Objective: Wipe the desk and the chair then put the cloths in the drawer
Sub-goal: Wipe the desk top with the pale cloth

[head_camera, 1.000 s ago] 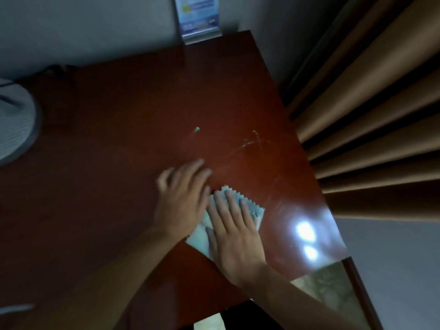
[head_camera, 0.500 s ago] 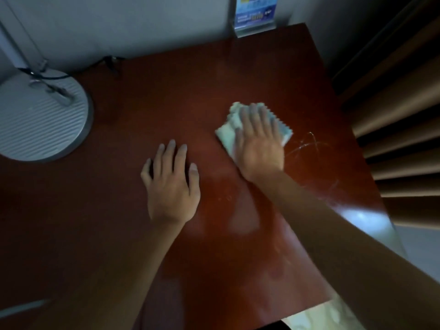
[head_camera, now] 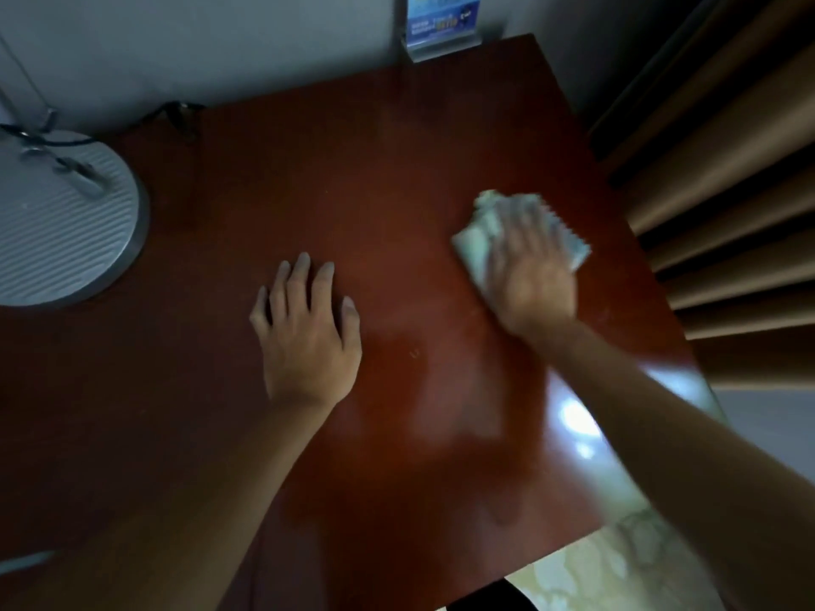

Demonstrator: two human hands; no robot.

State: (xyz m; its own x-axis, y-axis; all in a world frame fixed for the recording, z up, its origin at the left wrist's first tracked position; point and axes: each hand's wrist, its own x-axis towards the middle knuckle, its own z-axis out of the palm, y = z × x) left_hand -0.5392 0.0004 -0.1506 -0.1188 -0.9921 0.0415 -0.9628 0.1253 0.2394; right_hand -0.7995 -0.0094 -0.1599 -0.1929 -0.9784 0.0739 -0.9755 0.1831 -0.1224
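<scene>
A dark red wooden desk (head_camera: pixel 375 160) fills the view. On its right side lies a pale crumpled cloth (head_camera: pixel 474 238) with a zigzag edge. My right hand (head_camera: pixel 529 275) presses flat on the cloth with straight fingers and is blurred by motion. My left hand (head_camera: pixel 308 332) rests palm down on the bare desk top near the middle, fingers spread, holding nothing. No chair or drawer is in view.
A round grey lamp base (head_camera: pixel 57 222) with a cable stands at the left of the desk. A blue sign holder (head_camera: pixel 441 26) stands at the back edge against the wall. Brown curtains (head_camera: pixel 727 178) hang right of the desk. Pale floor (head_camera: pixel 595 575) shows below.
My right hand has slid the cloth from the near desk edge up and then toward the right side. My left hand came off the cloth and now rests flat on the desk.
</scene>
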